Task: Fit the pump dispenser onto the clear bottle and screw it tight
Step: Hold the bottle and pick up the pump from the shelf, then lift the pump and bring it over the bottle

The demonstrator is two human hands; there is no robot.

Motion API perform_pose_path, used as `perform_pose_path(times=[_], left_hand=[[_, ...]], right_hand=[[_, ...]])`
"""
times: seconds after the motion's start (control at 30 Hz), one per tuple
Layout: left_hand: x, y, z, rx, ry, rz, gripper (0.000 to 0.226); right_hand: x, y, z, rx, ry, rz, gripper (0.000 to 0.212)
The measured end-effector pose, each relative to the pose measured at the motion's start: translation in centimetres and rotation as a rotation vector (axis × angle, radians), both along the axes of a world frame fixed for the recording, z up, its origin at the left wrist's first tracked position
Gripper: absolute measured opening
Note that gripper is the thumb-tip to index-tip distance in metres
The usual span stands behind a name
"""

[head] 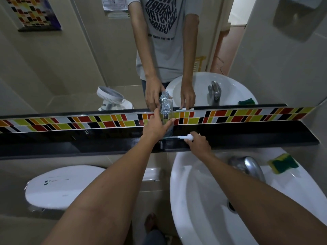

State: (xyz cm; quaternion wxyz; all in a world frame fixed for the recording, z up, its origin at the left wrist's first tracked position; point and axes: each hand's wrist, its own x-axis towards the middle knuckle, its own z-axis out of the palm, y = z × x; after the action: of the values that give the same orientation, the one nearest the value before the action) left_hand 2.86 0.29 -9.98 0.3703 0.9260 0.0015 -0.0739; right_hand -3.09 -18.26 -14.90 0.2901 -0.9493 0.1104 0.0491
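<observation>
The clear bottle [167, 119] is seen standing upright on the black shelf [256, 137] below the mirror [70, 59], in front of the band of coloured tiles [106, 121]. Its threaded neck is bare and open at the top.

The left hand [156, 127] is reached to the bottle with the fingers loosely spread. The thumb is laid against the bottle's right side and the fingers are extended along its left side, so the bottle is cupped between them; whether it is firmly gripped cannot be told.

The pump [187, 137] is lying on its side on the shelf, just right of the bottle's base, with its thin tube pointed left toward the bottle. The right hand [199, 143] is placed over the pump's white head with the fingers curled down onto it. The head is touched by the fingertips, but whether it is pinched cannot be told, since it is partly covered by the hand.

Both forearms are stretched over the white sink [203, 200], by whose tap [247, 165] a green and yellow sponge [282, 163] is lying.
</observation>
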Motion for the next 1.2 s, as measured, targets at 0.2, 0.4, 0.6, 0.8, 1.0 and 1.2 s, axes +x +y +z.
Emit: perform_pose_path(times=[0.2,0.4,0.6,0.8,1.0,1.2], left_hand=[[0.2,0.3,0.0,-0.019,0.016,-0.019,0.101],[0.3,0.4,0.4,-0.002,0.022,-0.030,0.093],[0.2,0.4,0.7,-0.002,0.036,-0.042,0.092],[0.1,0.2,1.3,0.016,0.011,-0.049,0.087],[-0.1,0.0,1.7,-0.009,-0.037,-0.028,0.083],[-0.4,-0.6,2.8,-0.099,-0.010,-0.016,0.071]], right_hand=[[0.4,-0.3,0.4,0.035,0.020,0.018,0.025],[1.4,-1.1,1.4,0.132,-0.030,-0.014,0.024],[2.0,-0.9,2.0,0.411,-0.119,-0.171,0.035],[2.4,-0.2,3.3,0.694,-0.208,-0.268,0.037],[2.8,-0.2,5.7,0.794,-0.310,-0.223,0.029],[2.7,-0.5,7.8,0.853,-0.372,-0.174,0.023]])
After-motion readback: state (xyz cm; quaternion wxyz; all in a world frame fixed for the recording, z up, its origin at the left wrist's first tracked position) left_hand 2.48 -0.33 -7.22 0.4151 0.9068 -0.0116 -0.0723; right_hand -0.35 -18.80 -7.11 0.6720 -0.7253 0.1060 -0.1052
